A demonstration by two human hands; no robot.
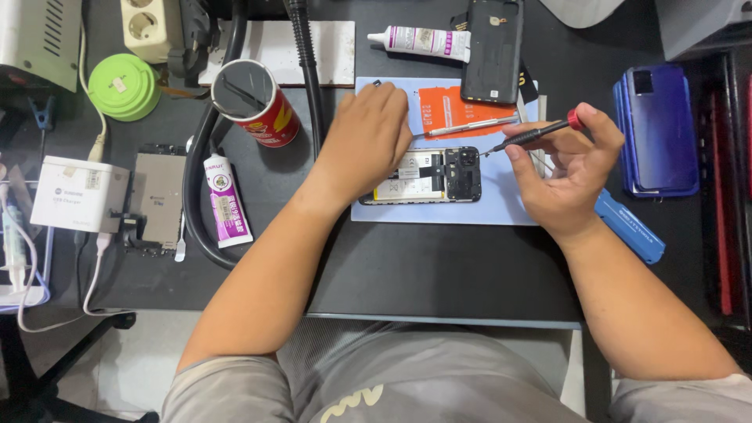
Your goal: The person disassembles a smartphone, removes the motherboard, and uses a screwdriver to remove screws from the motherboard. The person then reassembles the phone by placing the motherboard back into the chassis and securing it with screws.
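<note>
Back cover (493, 48) already off and set aside up the table (439, 266), opened phone (427, 175) flat on the blue mat (439, 213) under the pressing left hand (366, 137), right hand (565, 168) gripping a screwdriver (536, 135) at its top corner, inner screws seemingly left.

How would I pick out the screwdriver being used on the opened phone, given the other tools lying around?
Start at the pale blue mat in the middle of the dark desk, where the opened phone lies. The right hand holds the screwdriver slanted over the phone's right end. Its black shaft and red cap set it apart from the silver tool lying on the orange card.
</note>
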